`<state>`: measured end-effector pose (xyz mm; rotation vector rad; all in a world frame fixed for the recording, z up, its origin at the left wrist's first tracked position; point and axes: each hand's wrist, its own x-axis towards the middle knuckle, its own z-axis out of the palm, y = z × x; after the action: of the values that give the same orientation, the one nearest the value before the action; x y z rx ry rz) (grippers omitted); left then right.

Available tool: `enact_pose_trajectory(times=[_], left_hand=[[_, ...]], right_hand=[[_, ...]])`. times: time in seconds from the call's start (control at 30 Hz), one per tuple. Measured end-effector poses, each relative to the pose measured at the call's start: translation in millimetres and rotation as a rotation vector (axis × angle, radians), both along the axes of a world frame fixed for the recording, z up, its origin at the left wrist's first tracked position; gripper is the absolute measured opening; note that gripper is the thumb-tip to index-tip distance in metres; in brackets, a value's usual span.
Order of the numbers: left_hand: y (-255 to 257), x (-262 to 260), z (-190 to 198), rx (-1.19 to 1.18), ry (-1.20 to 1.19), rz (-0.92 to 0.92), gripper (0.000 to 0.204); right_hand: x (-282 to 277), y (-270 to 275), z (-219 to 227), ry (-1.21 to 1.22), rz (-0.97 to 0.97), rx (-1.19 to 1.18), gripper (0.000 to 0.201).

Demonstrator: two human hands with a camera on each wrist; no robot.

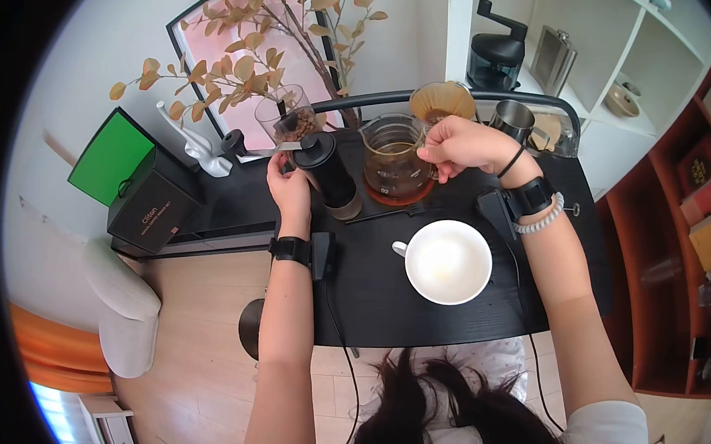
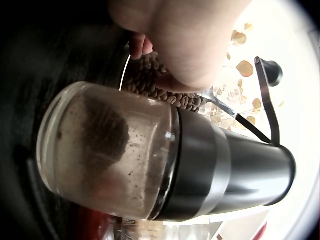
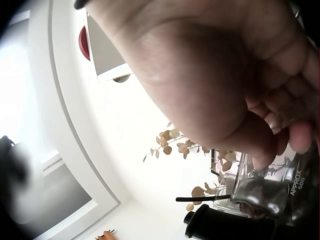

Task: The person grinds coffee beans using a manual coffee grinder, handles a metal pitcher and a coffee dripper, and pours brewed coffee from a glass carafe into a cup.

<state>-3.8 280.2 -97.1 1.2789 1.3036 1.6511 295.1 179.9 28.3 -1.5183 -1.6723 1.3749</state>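
Observation:
My right hand [image 1: 466, 150] is at the handle side of a glass coffee server [image 1: 394, 166] with brown liquid in it, thumb and fingers curled around the handle. My left hand [image 1: 289, 195] is beside a black hand coffee grinder [image 1: 327, 170], fingers loosely bent. In the left wrist view, its thumb overlaps a clear jar of coffee beans [image 2: 142, 75]. Ground coffee [image 2: 105, 132] shows in the grinder's glass base. A wide white cup [image 1: 449, 261] stands on the black table [image 1: 378, 303], nearer the person.
An amber dripper [image 1: 442, 100] and a metal pitcher [image 1: 513, 120] stand behind the server. A thin black utensil [image 1: 388, 213] lies in front of it. To the left are a black box [image 1: 152, 199] and a white figurine [image 1: 198, 146]. A rail [image 1: 380, 99] borders the back.

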Motion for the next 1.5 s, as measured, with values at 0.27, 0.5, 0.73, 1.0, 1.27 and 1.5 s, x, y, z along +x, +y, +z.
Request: enact_pose_trajectory(times=[0.27,0.5,0.73,1.0,1.27,1.5], left_hand=[[-1,1,1,0.003,-0.01,0.006,0.054],[5,-2,-7,0.023,-0.015,0.002,0.054],[1,-1,-1,0.022,-0.023,-0.014,0.055],[0,-2,3,0.012,-0.003,-0.041,0.054],[-1,-3,3,0.004,-0.01,-0.051,0.053],[6,-6,-4,-0.006,-0.041,-0.076,0.053]], right_hand=[[9,-1,9,0.002,0.012,0.07,0.022],[30,-41,56,0.204,0.062,0.222,0.018],[55,-89,89,0.173,0.051,0.353,0.012],[71,-114,97,0.111,0.114,0.406,0.013],[69,-116,94,-0.023,0.085,0.452,0.012],[66,-113,94,-0.116,0.069,0.52,0.009]])
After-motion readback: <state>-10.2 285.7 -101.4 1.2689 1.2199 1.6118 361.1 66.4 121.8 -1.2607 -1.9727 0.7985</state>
